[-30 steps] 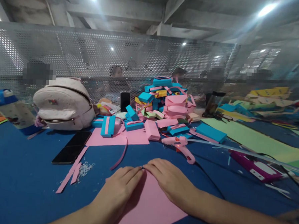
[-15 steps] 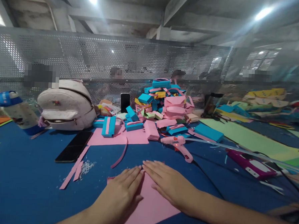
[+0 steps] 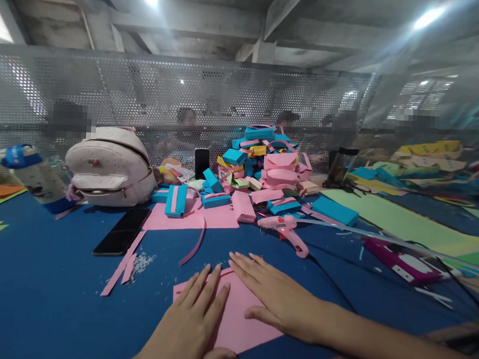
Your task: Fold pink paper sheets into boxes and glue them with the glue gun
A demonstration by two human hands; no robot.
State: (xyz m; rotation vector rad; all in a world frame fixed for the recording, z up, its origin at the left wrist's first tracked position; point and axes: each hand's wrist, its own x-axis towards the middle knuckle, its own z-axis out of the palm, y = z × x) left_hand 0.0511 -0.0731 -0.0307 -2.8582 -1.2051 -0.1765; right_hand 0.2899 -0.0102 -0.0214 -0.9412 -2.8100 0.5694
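A sheet of pink paper (image 3: 236, 313) lies on the blue tabletop, with a narrow folded strip along its far edge. My left hand (image 3: 194, 311) rests flat on the left part of the sheet, fingers spread. Flat across the right part lies my right hand (image 3: 271, 293), its fingers stretched toward the fold and its thumb apart. Beyond my right hand sits a pink glue gun (image 3: 287, 230) on its side, with a small orange light showing and a clear glue stick (image 3: 329, 225) out of its back.
Blue and pink paper boxes (image 3: 279, 179) are heaped at the back. A black phone (image 3: 122, 232), pink strips (image 3: 120, 272), a white backpack (image 3: 107, 167) and a bottle (image 3: 42, 180) stand or lie left. Green paper (image 3: 401, 220) and a purple box (image 3: 402, 260) are right, near the cord (image 3: 334, 283).
My left hand has slid toward me and away from my right hand, its fingers spreading and uncovering more of the fold. The right hand stays nearly in place.
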